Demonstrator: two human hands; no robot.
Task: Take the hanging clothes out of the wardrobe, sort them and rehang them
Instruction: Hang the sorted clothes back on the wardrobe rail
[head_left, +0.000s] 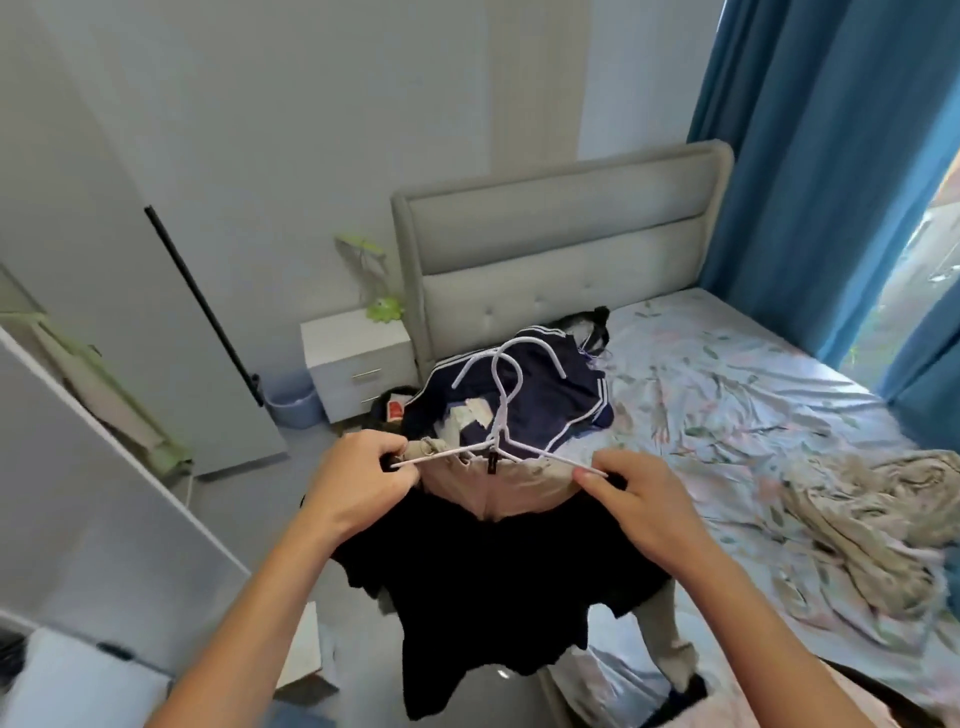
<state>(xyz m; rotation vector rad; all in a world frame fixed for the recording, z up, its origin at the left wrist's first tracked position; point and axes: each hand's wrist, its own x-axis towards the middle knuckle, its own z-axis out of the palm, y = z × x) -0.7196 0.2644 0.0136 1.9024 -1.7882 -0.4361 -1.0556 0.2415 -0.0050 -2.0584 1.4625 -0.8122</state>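
Observation:
A black garment (493, 587) hangs in front of me from a white wire hanger (501, 410). My left hand (358, 483) pinches the hanger's left end together with the black cloth. My right hand (636, 493) pinches its right end the same way. Behind the hanger, a pile of clothes lies on the bed's near corner: a beige garment (514, 488), a navy jacket with white stripes (545, 400) and a second white hanger (519, 353) on top. The open wardrobe door (104, 322) stands at the left.
The bed (753, 395) with a floral sheet fills the right, with a crumpled beige blanket (872, 530) on it. A grey headboard (561, 244), a white nightstand (358, 358), a blue bin (293, 408) and blue curtains (810, 156) surround it.

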